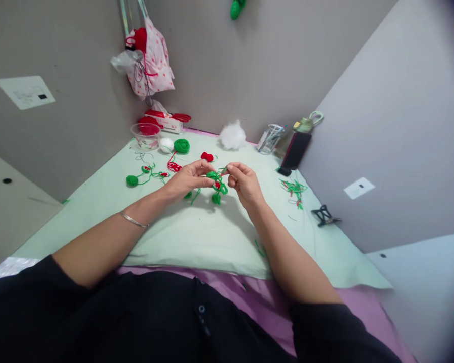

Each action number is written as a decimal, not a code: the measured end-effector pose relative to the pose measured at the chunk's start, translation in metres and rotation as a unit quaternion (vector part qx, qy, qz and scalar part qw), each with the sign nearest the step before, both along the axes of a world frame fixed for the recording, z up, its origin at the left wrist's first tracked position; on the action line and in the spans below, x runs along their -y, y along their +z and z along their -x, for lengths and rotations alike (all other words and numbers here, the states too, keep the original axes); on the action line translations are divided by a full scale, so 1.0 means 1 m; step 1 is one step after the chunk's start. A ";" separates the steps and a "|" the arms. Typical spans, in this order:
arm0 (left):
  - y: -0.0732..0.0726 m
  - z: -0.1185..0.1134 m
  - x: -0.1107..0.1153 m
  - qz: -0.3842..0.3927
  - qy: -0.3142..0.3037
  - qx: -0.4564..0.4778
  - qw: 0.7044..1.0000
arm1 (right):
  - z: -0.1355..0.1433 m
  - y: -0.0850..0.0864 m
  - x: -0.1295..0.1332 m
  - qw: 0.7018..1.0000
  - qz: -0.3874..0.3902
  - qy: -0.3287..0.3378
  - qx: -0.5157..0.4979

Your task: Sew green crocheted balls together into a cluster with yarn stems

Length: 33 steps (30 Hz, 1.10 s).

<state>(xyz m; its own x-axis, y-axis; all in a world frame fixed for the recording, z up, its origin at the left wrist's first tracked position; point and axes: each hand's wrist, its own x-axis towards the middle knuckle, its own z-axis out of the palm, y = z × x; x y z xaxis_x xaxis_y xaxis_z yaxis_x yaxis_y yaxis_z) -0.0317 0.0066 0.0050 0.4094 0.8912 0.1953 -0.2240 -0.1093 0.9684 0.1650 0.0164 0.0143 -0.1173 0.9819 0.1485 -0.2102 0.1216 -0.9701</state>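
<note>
Between thumb and fingers, my left hand (191, 179) grips a green and red crocheted piece (220, 188) above the middle of the table. Green leaf-like parts and loose strands dangle below it. My right hand (243, 182) is closed in a pinch just right of the piece, on a short green yarn end (224, 170); whether a needle is there is too small to tell. Behind my hands lies a small red crocheted piece (207, 157). Left of them are green crocheted strands with red bits (147, 170) and a round green piece (132, 180).
At the back stand a clear plastic tub (147, 142), a green yarn ball (181, 146), white stuffing (232, 135) and a cup of tools (269, 139). On the right are a phone (295, 151), yarn scraps (294, 187) and a black claw clip (325, 216). A dotted bag (157, 60) hangs on the wall.
</note>
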 end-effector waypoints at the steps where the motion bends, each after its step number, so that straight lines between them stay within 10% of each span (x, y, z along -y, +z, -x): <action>1: 0.001 0.001 0.000 0.000 0.004 -0.001 1.000 | 0.000 0.000 0.000 1.000 0.000 -0.004 -0.005; 22: -0.001 0.000 -0.001 0.059 -0.006 0.048 0.997 | 0.007 0.007 0.011 0.987 -0.111 -0.107 0.039; 33: 0.002 0.002 0.000 0.064 -0.040 0.049 0.996 | 0.003 0.002 0.001 0.996 0.064 0.029 -0.059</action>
